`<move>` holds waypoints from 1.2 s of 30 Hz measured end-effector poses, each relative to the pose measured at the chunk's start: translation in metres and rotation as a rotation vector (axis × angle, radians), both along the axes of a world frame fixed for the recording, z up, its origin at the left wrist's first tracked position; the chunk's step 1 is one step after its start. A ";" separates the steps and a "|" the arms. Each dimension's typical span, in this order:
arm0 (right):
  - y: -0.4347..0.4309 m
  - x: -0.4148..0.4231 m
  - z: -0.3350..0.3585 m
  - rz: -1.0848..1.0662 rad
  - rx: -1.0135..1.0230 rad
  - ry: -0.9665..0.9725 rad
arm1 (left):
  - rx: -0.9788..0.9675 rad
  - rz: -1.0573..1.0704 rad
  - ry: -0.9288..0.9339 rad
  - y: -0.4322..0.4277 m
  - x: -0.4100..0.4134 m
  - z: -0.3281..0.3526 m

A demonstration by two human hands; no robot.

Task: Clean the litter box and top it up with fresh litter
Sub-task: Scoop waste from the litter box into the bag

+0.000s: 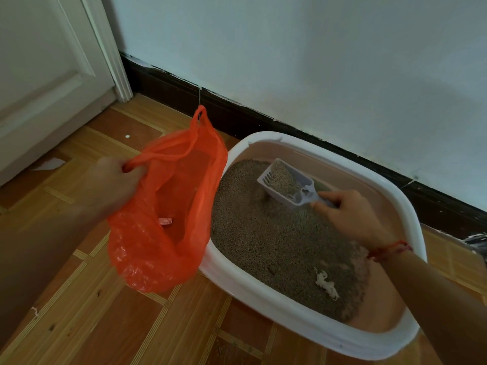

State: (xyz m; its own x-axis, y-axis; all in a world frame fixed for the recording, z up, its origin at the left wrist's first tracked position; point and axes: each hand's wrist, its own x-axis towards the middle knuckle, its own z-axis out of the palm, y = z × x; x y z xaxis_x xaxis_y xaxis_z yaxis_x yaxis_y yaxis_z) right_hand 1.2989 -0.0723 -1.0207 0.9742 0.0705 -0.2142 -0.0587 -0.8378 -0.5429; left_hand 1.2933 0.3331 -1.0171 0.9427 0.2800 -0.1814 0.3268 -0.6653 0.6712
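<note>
Wood floor (92, 325): right fingers (330, 200) grip the scoop (284, 181), apparently resting on litter (276, 241); left fingers (133, 172) pinch bag (163, 227).

Pretty clearly somebody's home, just a corner of a room. Wood parquet floor (105, 325) with inlaid strips, a white panelled door (39, 75) on the left, a dark scuffed baseboard (237, 111) under a pale painted wall (290, 48), and a cat's litter box (263, 299) sitting on the floor near it.
</note>
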 end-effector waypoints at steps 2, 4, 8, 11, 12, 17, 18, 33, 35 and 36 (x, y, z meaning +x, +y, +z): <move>-0.001 0.001 0.000 -0.023 -0.019 -0.003 | 0.011 0.002 0.003 0.001 0.000 -0.001; -0.001 0.001 0.000 -0.010 -0.035 0.002 | 0.015 0.005 0.001 0.001 0.001 -0.001; -0.003 0.002 0.001 -0.036 -0.042 -0.044 | 0.013 0.014 0.007 0.000 0.002 0.000; -0.002 0.002 0.002 -0.025 -0.079 -0.028 | 0.018 0.013 0.007 -0.001 0.002 -0.001; -0.002 0.002 0.002 -0.026 -0.078 -0.028 | 0.015 0.017 0.004 0.000 0.002 -0.001; -0.002 0.002 0.003 -0.028 -0.091 -0.016 | 0.007 0.013 0.007 0.000 0.001 0.000; -0.002 0.002 0.003 -0.037 -0.088 -0.019 | 0.006 0.014 0.006 0.001 0.001 0.001; 0.002 0.001 0.012 -0.014 -0.082 -0.032 | 0.000 0.007 0.011 0.001 0.002 -0.001; 0.004 0.001 0.016 0.007 -0.083 -0.052 | -0.004 0.009 0.010 0.001 0.002 -0.001; 0.006 0.001 0.019 0.026 -0.081 -0.065 | -0.007 0.012 0.011 0.002 0.003 -0.001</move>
